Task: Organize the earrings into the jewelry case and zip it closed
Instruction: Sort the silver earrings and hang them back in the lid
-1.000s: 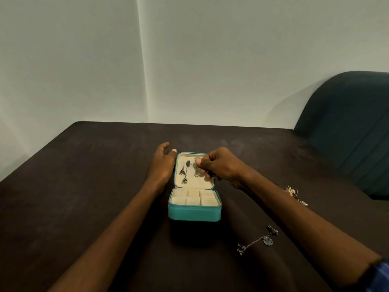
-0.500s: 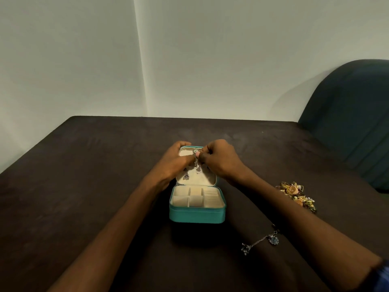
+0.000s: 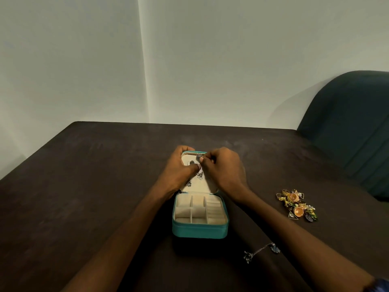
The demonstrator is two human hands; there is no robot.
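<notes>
A teal jewelry case (image 3: 200, 231) lies open on the dark table, its cream tray of compartments toward me and its lid tilted back. Silver earrings (image 3: 199, 175) hang on the lid's cream lining. My left hand (image 3: 179, 171) holds the lid's left side, fingers curled over the top edge and thumb pressing on the lining. My right hand (image 3: 224, 169) pinches a silver earring (image 3: 199, 156) near the lid's top. A heap of gold and orange earrings (image 3: 296, 205) lies to the right. A silver chain earring with blue charms (image 3: 262, 250) lies near the front right.
The dark brown table (image 3: 84, 186) stretches wide on the left and behind the case. A dark teal chair back (image 3: 353, 123) stands at the table's right edge. Pale walls meet in a corner behind.
My left hand has moved from beside the lid onto it, thumb now on the lining. My right hand has stayed at the lid's top with the earring. The camera has tilted slightly.
</notes>
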